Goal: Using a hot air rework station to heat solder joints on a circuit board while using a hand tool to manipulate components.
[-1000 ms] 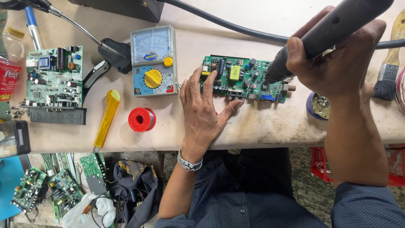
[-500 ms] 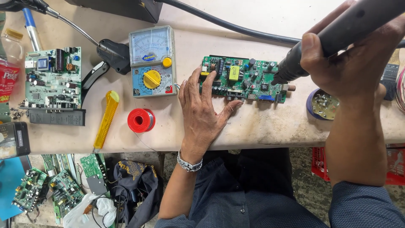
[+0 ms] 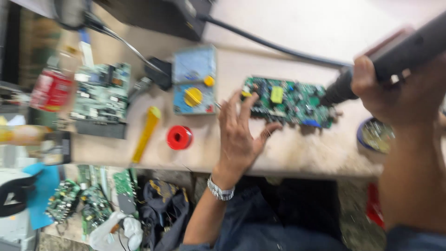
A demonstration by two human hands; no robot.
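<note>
A green circuit board (image 3: 290, 101) lies flat on the pale workbench (image 3: 297, 153). My left hand (image 3: 239, 135) rests palm down with fingers spread, its fingertips on the board's left and front edges. My right hand (image 3: 399, 90) grips a thick dark hot-air tool (image 3: 395, 51), whose nozzle points down at the board's right end. A black cable (image 3: 274, 46) runs from the tool toward a dark unit at the back. The whole view is motion-blurred.
A blue-grey multimeter (image 3: 194, 81) with a yellow dial sits left of the board. A red solder spool (image 3: 180, 137), a yellow tool (image 3: 146, 132), another circuit board (image 3: 100, 93) and a red can (image 3: 51, 89) lie further left. A small round tin (image 3: 375, 135) is at right.
The view has shifted and blurred with head movement. My right hand and the hot-air tool stay over the board's right end; my left hand keeps holding the board.
</note>
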